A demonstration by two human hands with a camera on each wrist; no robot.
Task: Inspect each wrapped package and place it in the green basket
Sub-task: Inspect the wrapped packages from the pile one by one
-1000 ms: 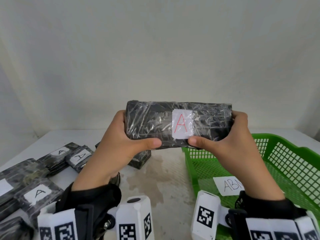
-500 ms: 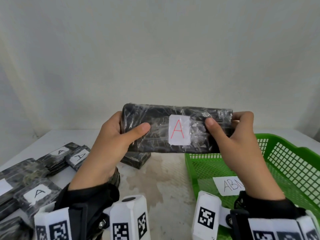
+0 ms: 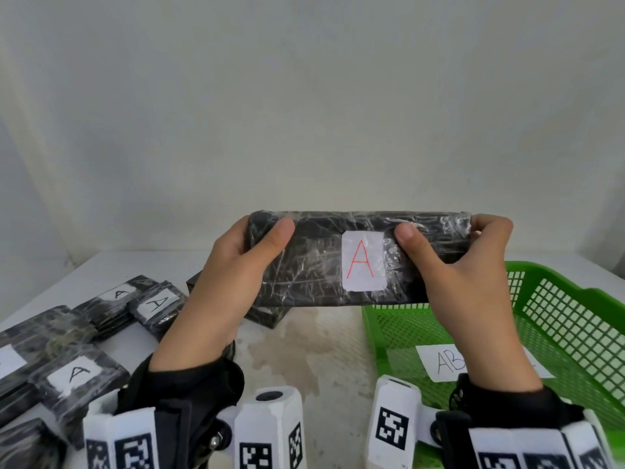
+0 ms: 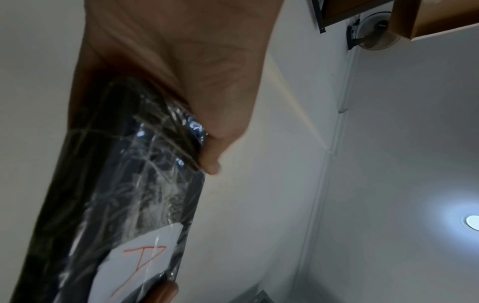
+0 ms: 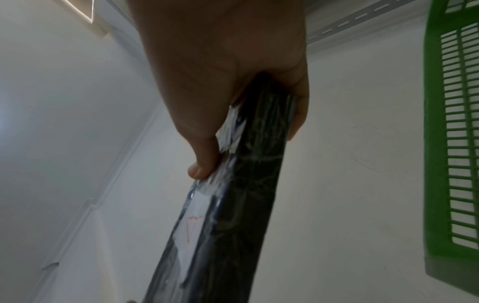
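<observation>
- The wrapped package [image 3: 314, 265] is dark, under crinkled, glossy clear film that catches the light.
- Its label [image 3: 362, 260] is matt white paper with a red letter A.
- The green basket [image 3: 571, 319] is smooth plastic with lattice walls.
- The paper slip [image 3: 446, 362] inside it is matt white.
- The bench [image 3: 304, 350] is pale, matt and blotchy with stains.
- The cuffs [image 3: 189, 384] look like black cloth.

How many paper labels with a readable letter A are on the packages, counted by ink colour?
Red A label, on the held package: 1
Black A labels, on packages lying on the table: 3
Total: 4
The cut-off label at the left edge shows no letter and is not counted.
</observation>
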